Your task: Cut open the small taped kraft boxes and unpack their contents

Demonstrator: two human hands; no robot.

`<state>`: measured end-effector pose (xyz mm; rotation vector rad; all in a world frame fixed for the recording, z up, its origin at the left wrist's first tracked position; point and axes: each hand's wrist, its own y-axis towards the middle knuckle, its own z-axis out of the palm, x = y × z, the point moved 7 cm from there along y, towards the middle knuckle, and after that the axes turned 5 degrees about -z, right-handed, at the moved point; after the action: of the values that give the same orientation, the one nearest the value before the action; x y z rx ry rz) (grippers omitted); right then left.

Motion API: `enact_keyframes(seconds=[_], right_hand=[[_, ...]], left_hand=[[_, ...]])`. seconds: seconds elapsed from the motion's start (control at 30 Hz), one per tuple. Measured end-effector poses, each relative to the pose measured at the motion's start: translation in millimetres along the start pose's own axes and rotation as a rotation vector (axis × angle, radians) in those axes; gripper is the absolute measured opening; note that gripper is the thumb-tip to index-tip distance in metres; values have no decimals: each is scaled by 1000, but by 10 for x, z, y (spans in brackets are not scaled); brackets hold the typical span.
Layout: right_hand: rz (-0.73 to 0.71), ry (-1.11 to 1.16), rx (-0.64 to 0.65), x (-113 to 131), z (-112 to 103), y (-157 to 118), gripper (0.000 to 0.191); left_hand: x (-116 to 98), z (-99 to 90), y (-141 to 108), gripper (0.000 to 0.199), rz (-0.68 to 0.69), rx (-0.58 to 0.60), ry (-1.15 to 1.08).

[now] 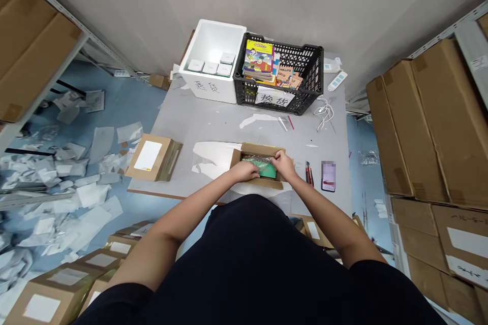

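In the head view, a person works at a gray table (175,114) with two bare hands. An open brown box (261,149) sits on the table, right in front of the person. Inside it is a flat green thing (270,170), with shiny clear wrap (254,159) over part of it. The left hand (246,171) reaches into the box from the left, its fingers bent down by the green thing. The right hand (284,163) is at the right side, its fingers bent, with the tips by the clear wrap. The picture is too small to tell if either hand is gripping anything. Red and black cutters (309,174) and a phone (328,176) lie to the right. A brown carton (152,157) stands to the left. Behind are a white tub (208,90) and a black crate (305,103) with books (258,59) in it.
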<state>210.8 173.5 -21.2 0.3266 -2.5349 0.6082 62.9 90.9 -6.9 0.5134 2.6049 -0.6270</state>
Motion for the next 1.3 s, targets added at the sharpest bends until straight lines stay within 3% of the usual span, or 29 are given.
enact_keyframes(seconds=[0.13,0.2,0.27,0.33,0.4,0.5,0.6,0.77,0.9,1.0,1.1,1.2,1.3], right_hand=[[-6,211,-30,16,-84,-78,17],[-130,107,-137,92,-228,-201,19],[-324,-63,-150,233,-260,-356,20],[-526,-215,26,375,-80,-489,21],[-607,-347,272,418,201,-551,22],[-509,-485,405,361,464,-435,31],[-430,-531,379,323,555,-253,38],[-380,-598,372,267,602,-109,32],[-399,-618,362,252,609,-80,35],[-443,-596,377,241,576,-101,43],[-505,-557,380,243,471,-148,63],[-632,-470,289,333,295,-214,75],[-735,-361,179,458,127,-295,74]], left_hand=[[-21,57,140,35,-92,9,48],[43,27,164,46,-178,-47,79],[97,-1,163,49,-224,-83,80],[122,-7,155,45,-229,-79,73],[123,2,145,38,-220,-62,70],[108,19,120,35,-218,-71,66],[110,61,81,31,-229,-82,73],[137,120,31,24,-222,-99,109],[152,120,47,48,-213,-131,74],[182,133,66,59,-215,-119,54],[233,141,73,65,-214,-108,60],[290,138,86,78,-216,-105,52],[323,120,119,87,-223,-108,33]])
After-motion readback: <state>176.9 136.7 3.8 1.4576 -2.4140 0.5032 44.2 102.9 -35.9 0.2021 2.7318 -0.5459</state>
